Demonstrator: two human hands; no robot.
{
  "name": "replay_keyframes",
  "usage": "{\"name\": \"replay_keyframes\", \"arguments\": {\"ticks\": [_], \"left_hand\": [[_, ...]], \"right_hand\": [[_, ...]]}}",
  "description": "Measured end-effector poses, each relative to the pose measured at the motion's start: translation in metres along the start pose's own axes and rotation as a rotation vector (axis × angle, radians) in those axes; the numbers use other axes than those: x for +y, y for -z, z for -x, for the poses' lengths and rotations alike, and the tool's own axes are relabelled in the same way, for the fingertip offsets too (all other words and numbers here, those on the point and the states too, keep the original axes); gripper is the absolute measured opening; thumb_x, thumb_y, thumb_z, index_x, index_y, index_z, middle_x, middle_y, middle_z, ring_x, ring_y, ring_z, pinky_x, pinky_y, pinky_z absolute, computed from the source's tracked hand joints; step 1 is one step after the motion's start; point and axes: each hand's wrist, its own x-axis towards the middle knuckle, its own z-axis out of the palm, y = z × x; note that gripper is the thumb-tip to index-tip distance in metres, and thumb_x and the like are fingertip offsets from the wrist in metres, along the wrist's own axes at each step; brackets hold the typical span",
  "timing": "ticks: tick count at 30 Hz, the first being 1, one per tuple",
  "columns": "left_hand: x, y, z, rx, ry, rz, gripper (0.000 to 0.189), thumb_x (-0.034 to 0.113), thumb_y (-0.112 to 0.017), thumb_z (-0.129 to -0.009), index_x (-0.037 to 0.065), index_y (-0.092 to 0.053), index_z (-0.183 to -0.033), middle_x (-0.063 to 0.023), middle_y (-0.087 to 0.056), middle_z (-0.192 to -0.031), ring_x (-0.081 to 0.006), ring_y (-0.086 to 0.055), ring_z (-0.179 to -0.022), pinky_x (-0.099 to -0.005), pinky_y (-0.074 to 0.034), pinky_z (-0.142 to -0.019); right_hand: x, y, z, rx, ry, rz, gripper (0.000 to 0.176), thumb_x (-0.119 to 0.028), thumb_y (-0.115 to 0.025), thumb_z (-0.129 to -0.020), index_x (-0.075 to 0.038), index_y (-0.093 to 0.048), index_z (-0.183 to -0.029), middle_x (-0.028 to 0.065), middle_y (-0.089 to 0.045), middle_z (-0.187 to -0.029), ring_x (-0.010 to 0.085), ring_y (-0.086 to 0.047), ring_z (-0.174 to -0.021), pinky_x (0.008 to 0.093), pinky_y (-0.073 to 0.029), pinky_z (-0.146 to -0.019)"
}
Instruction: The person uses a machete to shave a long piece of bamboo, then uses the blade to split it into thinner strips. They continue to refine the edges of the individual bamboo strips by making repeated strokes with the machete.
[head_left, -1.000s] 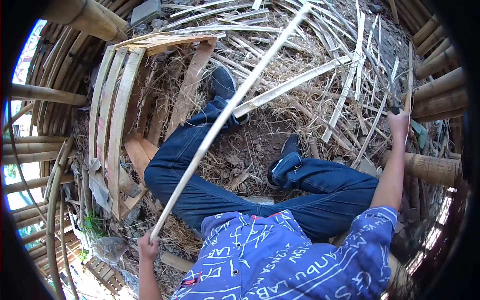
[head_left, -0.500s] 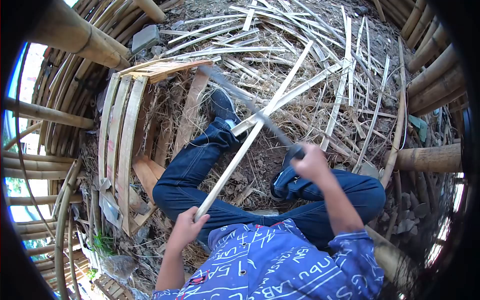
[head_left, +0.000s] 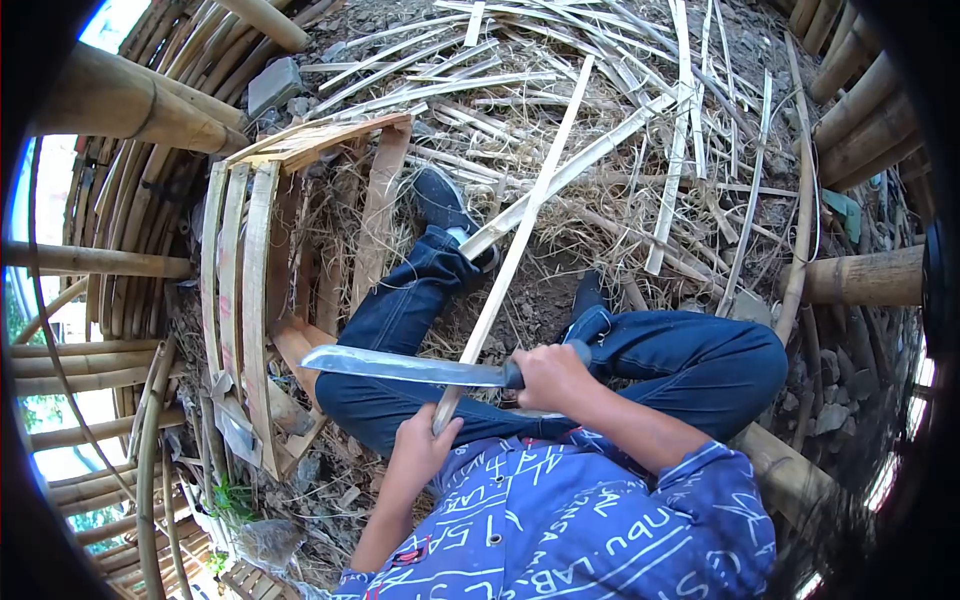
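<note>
My left hand (head_left: 422,440) is closed round the near end of a long pale bamboo strip (head_left: 520,240), which slants away from my lap over the ground. My right hand (head_left: 552,378) grips the dark handle of a machete (head_left: 410,368). Its broad steel blade points left, crossing over the strip just beyond my left hand. Farther out, the held strip overlaps another split bamboo piece (head_left: 590,175), whose near end lies by my shoe (head_left: 440,200).
A wooden slat crate (head_left: 240,300) stands on its side at my left. Several bamboo strips (head_left: 680,150) and shavings lie scattered ahead. Thick bamboo poles (head_left: 865,275) stick in from the right, and others (head_left: 100,260) from the left. A grey block (head_left: 273,85) sits at the far left.
My right hand has brought the machete back toward my lap, its blade swinging from pointing away to pointing left. My left hand has shifted slightly right, still holding the strip.
</note>
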Motion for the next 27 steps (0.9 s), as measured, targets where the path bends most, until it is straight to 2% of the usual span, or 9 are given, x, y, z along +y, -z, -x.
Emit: {"name": "replay_keyframes", "arguments": {"ticks": [1,6,12,14,15,18,22,26,27], "left_hand": [[0.002,0.001,0.0,-0.022,0.043,-0.037,0.025,0.017,-0.071,-0.084,-0.004,-0.057,-0.086,-0.0164,-0.057,-0.065,-0.0153,-0.048,-0.059,-0.0354,-0.044,-0.057],[0.013,0.011,0.008,-0.01,0.056,-0.048,0.025,0.016,-0.071,-0.083,-0.003,-0.056,-0.086,-0.0171,-0.056,-0.064,-0.0174,-0.048,-0.056,-0.0353,-0.043,-0.055],[-0.01,0.016,0.031,-0.028,0.072,-0.013,0.025,0.015,-0.071,-0.083,-0.004,-0.055,-0.085,-0.0162,-0.054,-0.061,-0.0142,-0.044,-0.056,-0.0333,-0.041,-0.053],[-0.009,0.008,0.033,-0.053,0.124,-0.041,0.025,0.016,-0.071,-0.083,-0.003,-0.056,-0.086,-0.0156,-0.054,-0.061,-0.0125,-0.042,-0.056,-0.0324,-0.04,-0.052],[-0.013,0.007,0.031,-0.02,0.094,-0.083,0.026,0.018,-0.07,-0.084,-0.003,-0.055,-0.083,-0.0215,-0.057,-0.06,-0.0256,-0.057,-0.051,-0.037,-0.044,-0.05],[-0.018,0.006,0.028,0.032,0.052,-0.057,0.027,0.019,-0.07,-0.084,-0.003,-0.055,-0.081,-0.0211,-0.056,-0.059,-0.0264,-0.057,-0.049,-0.0376,-0.043,-0.049],[-0.022,0.008,0.019,0.079,0.052,-0.069,0.031,0.025,-0.068,-0.087,-0.002,-0.056,-0.078,-0.0205,-0.056,-0.057,-0.0334,-0.057,-0.049,-0.0389,-0.043,-0.048],[-0.018,0.007,0.019,0.054,0.078,-0.076,0.033,0.026,-0.067,-0.088,-0.003,-0.055,-0.077,-0.021,-0.056,-0.058,-0.0351,-0.057,-0.05,-0.0395,-0.042,-0.047],[-0.023,0.008,0.025,0.061,0.071,-0.065,0.034,0.026,-0.067,-0.088,-0.003,-0.055,-0.077,-0.0207,-0.055,-0.057,-0.0327,-0.055,-0.048,-0.0391,-0.041,-0.047]], "right_hand": [[0.005,0.003,-0.002,0.015,-0.006,0.02,0.023,-0.021,-0.068,-0.064,-0.005,-0.064,-0.081,0.0178,-0.068,-0.077,0.0354,-0.068,-0.074,0.0456,-0.054,-0.069],[0.039,0.013,-0.014,0.071,-0.159,0.136,0.027,-0.024,-0.072,-0.065,-0.006,-0.064,-0.083,0.0186,-0.068,-0.081,0.0361,-0.068,-0.079,0.0454,-0.054,-0.074],[0.125,0.042,-0.04,0.229,-0.539,0.132,0.029,-0.021,-0.068,-0.065,-0.003,-0.067,-0.088,0.0193,-0.069,-0.087,0.036,-0.068,-0.084,0.0441,-0.054,-0.08],[0.126,0.043,-0.04,0.24,-0.522,0.173,0.028,-0.02,-0.068,-0.065,-0.003,-0.067,-0.087,0.0196,-0.069,-0.087,0.036,-0.068,-0.084,0.0442,-0.054,-0.08],[0.127,0.046,-0.041,0.257,-0.509,0.216,0.026,-0.02,-0.068,-0.065,-0.003,-0.067,-0.085,0.0198,-0.069,-0.088,0.0359,-0.068,-0.084,0.0443,-0.054,-0.079],[0.125,0.042,-0.043,0.276,-0.472,0.223,0.025,-0.019,-0.067,-0.064,-0.003,-0.068,-0.084,0.0198,-0.069,-0.086,0.0359,-0.068,-0.083,0.0449,-0.054,-0.079],[0.096,0.037,-0.036,0.268,-0.384,0.143,0.026,-0.019,-0.068,-0.064,-0.005,-0.067,-0.086,0.0193,-0.069,-0.084,0.036,-0.068,-0.081,0.0445,-0.055,-0.077],[0.072,0.033,-0.032,0.112,-0.216,0.215,0.023,-0.02,-0.068,-0.065,-0.006,-0.067,-0.083,0.0183,-0.069,-0.081,0.0349,-0.069,-0.08,0.044,-0.055,-0.075],[0.075,0.037,-0.034,0.136,-0.217,0.223,0.023,-0.02,-0.068,-0.064,-0.006,-0.067,-0.083,0.0188,-0.069,-0.081,0.0351,-0.068,-0.08,0.044,-0.055,-0.075]]}}
